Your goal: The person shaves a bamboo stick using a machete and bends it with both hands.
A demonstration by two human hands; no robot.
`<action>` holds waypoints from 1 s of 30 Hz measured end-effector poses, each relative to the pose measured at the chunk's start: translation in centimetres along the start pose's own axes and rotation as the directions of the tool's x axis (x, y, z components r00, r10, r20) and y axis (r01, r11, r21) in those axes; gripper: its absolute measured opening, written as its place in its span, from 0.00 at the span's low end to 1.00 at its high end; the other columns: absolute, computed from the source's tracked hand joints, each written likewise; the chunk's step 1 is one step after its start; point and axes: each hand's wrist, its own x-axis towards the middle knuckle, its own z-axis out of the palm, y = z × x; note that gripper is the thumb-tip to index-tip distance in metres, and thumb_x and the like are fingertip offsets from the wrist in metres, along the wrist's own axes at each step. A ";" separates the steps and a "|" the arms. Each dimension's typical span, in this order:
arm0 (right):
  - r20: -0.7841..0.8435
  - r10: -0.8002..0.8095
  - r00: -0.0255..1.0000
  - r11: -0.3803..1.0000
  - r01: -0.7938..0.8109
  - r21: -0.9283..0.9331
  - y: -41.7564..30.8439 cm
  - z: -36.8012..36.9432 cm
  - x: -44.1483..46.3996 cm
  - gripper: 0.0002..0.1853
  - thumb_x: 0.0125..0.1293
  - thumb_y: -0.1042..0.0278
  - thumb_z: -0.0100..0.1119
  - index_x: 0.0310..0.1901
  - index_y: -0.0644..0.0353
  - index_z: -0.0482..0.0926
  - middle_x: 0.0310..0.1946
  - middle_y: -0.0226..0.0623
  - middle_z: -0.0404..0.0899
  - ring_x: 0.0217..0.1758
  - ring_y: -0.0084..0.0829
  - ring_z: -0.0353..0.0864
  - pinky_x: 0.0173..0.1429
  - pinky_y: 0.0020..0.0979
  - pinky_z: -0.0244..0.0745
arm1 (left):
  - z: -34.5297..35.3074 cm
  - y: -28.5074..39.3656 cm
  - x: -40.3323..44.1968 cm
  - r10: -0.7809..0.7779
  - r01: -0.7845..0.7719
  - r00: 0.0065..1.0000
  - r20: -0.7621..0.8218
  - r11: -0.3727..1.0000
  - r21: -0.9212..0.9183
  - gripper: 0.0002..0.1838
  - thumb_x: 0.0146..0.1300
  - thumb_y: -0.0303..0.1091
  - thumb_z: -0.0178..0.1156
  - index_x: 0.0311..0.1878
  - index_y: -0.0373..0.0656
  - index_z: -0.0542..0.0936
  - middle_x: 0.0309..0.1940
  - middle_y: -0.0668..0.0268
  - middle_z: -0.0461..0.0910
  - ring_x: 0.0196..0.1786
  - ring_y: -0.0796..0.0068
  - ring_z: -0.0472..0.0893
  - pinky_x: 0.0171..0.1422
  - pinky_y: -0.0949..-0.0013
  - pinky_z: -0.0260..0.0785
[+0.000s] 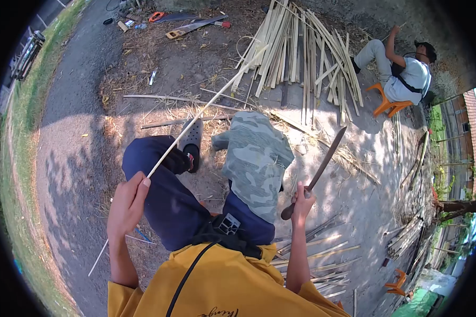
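My left hand (pixel 128 203) is closed round a long, thin bamboo strip (pixel 200 112). The strip slants up and away to the right, its far end over the pile of strips, while its short tail sticks out below my wrist. In my right hand (pixel 303 204) is a machete (pixel 326 160), gripped by its dark handle with the blade pointing up and slightly right. Across my right thigh lies a camouflage cloth (pixel 256 158). Blade and strip are apart.
A big heap of split bamboo strips (pixel 301 53) lies ahead. Handsaws (pixel 195 26) rest on the ground at the back left. Another person (pixel 402 74) sits on an orange stool (pixel 388 104) at the far right. More strips (pixel 322 256) lie at my right side.
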 end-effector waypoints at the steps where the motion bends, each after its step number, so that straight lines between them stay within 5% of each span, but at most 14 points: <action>1: -0.003 0.056 0.998 0.998 -0.056 0.019 0.2 0.1 -0.4 0.17 0.76 0.58 0.72 0.38 0.57 0.74 0.24 0.31 0.78 0.20 0.15 0.68 0.24 0.23 0.63 | 0.9 1.2 1.7 0.007 -0.006 1.000 -0.021 0.999 0.034 0.19 0.83 0.37 0.55 0.35 0.34 0.69 0.20 0.52 0.67 0.23 0.54 0.70 0.32 0.53 0.60; 4: 0.146 0.033 0.989 0.994 -0.048 0.094 -3.6 1.3 -2.2 0.15 0.75 0.60 0.73 0.41 0.57 0.74 0.31 0.40 0.87 0.20 0.16 0.69 0.24 0.22 0.64 | 4.8 5.0 7.3 -0.042 0.038 0.998 0.045 0.995 0.096 0.33 0.70 0.61 0.72 0.37 0.35 0.72 0.20 0.55 0.78 0.29 0.56 0.84 0.36 0.53 0.73; 7: 0.253 0.044 0.966 0.988 -0.079 0.131 -6.7 2.7 -3.6 0.15 0.71 0.69 0.76 0.43 0.56 0.74 0.40 0.48 0.91 0.21 0.17 0.69 0.25 0.22 0.65 | 9.4 5.6 13.5 -0.041 0.028 0.965 0.261 0.998 0.053 0.41 0.60 0.63 0.79 0.50 0.30 0.74 0.33 0.54 0.87 0.38 0.57 0.90 0.44 0.59 0.81; 8: 0.323 0.030 0.946 0.990 -0.073 0.121 -7.2 3.3 -3.8 0.15 0.69 0.73 0.77 0.43 0.56 0.74 0.41 0.48 0.91 0.21 0.17 0.70 0.25 0.22 0.65 | 11.5 4.8 14.4 -0.035 0.023 0.967 0.251 0.998 0.052 0.41 0.60 0.63 0.79 0.50 0.30 0.74 0.33 0.54 0.87 0.38 0.57 0.90 0.44 0.59 0.81; 10: 0.340 0.017 0.940 0.992 -0.058 0.112 -7.4 4.4 -3.6 0.17 0.64 0.76 0.79 0.42 0.56 0.74 0.39 0.44 0.90 0.21 0.17 0.71 0.25 0.22 0.65 | 14.2 4.2 16.3 0.222 -0.236 0.963 0.153 0.968 0.079 0.42 0.57 0.65 0.80 0.46 0.29 0.76 0.33 0.51 0.87 0.40 0.54 0.91 0.44 0.55 0.82; 11: 0.323 -0.021 0.946 0.998 0.039 -0.049 -7.1 4.7 -3.4 0.17 0.63 0.75 0.80 0.41 0.57 0.75 0.37 0.40 0.89 0.24 0.16 0.74 0.27 0.23 0.68 | 14.4 4.2 16.8 0.229 -0.242 0.962 0.148 0.967 0.076 0.42 0.57 0.65 0.80 0.46 0.29 0.76 0.33 0.51 0.87 0.40 0.54 0.91 0.44 0.55 0.82; 12: 0.311 -0.059 0.949 0.969 0.130 -0.211 -7.2 5.0 -3.5 0.18 0.62 0.73 0.82 0.39 0.59 0.75 0.35 0.36 0.88 0.27 0.16 0.77 0.29 0.23 0.71 | 14.0 4.9 17.0 0.164 -0.159 0.946 0.279 0.986 -0.041 0.38 0.58 0.59 0.81 0.46 0.30 0.76 0.32 0.51 0.86 0.41 0.54 0.91 0.46 0.54 0.81; 14: 0.331 -0.039 0.943 0.981 0.100 -0.168 -7.8 5.5 -3.5 0.19 0.60 0.72 0.83 0.41 0.61 0.77 0.32 0.32 0.85 0.30 0.18 0.79 0.35 0.25 0.75 | 13.1 5.7 17.5 0.115 -0.063 0.907 0.406 0.988 -0.140 0.34 0.59 0.53 0.82 0.46 0.30 0.75 0.32 0.51 0.86 0.42 0.53 0.90 0.48 0.53 0.81; 17: 0.389 0.023 0.921 0.996 0.014 -0.091 -9.1 6.4 -3.2 0.18 0.60 0.72 0.83 0.40 0.61 0.77 0.33 0.30 0.85 0.33 0.18 0.80 0.40 0.26 0.76 | 11.3 7.3 17.3 0.267 -0.261 0.957 0.114 0.963 -0.064 0.20 0.65 0.34 0.76 0.42 0.34 0.72 0.27 0.58 0.79 0.33 0.60 0.85 0.43 0.53 0.76; 18: 0.359 -0.080 0.930 0.987 0.124 -0.100 -9.1 6.7 -2.9 0.18 0.60 0.72 0.83 0.39 0.60 0.77 0.34 0.31 0.86 0.34 0.18 0.80 0.40 0.26 0.76 | 10.9 7.7 17.3 0.268 -0.262 0.957 0.112 0.963 -0.067 0.20 0.65 0.34 0.76 0.42 0.34 0.72 0.27 0.58 0.79 0.33 0.60 0.85 0.43 0.53 0.76; 20: 0.336 -0.187 0.923 0.965 0.237 -0.114 -9.1 7.0 -2.2 0.18 0.60 0.72 0.83 0.39 0.60 0.76 0.35 0.31 0.87 0.34 0.18 0.80 0.41 0.26 0.75 | 10.0 8.4 17.4 0.391 -0.344 0.918 0.072 0.872 -0.348 0.22 0.72 0.32 0.73 0.38 0.44 0.64 0.26 0.72 0.72 0.29 0.83 0.74 0.33 0.69 0.69; 21: 0.347 -0.208 0.914 0.950 0.274 -0.153 -9.1 6.9 -1.8 0.18 0.60 0.72 0.83 0.38 0.60 0.76 0.36 0.33 0.87 0.35 0.18 0.80 0.41 0.26 0.75 | 8.3 10.7 16.3 0.270 -0.131 0.943 0.195 0.839 -0.528 0.22 0.74 0.31 0.70 0.38 0.48 0.61 0.27 0.77 0.67 0.30 0.89 0.70 0.31 0.73 0.68; 26: 0.402 -0.059 0.914 0.956 0.168 -0.240 -9.1 6.4 -1.2 0.16 0.60 0.72 0.81 0.38 0.61 0.77 0.38 0.35 0.89 0.37 0.22 0.82 0.47 0.29 0.78 | 7.4 11.7 17.4 0.260 -0.132 0.961 0.095 0.731 -0.670 0.23 0.74 0.33 0.71 0.38 0.50 0.61 0.28 0.77 0.69 0.31 0.88 0.70 0.31 0.74 0.71; 30: 0.371 -0.168 0.913 0.896 0.299 -0.328 -10.1 7.3 -1.2 0.18 0.60 0.71 0.81 0.38 0.60 0.76 0.41 0.33 0.87 0.39 0.23 0.83 0.49 0.29 0.78 | 6.9 11.6 17.8 0.328 -0.178 0.933 0.146 0.777 -0.605 0.22 0.73 0.33 0.73 0.38 0.47 0.64 0.29 0.77 0.70 0.35 0.87 0.71 0.42 0.72 0.73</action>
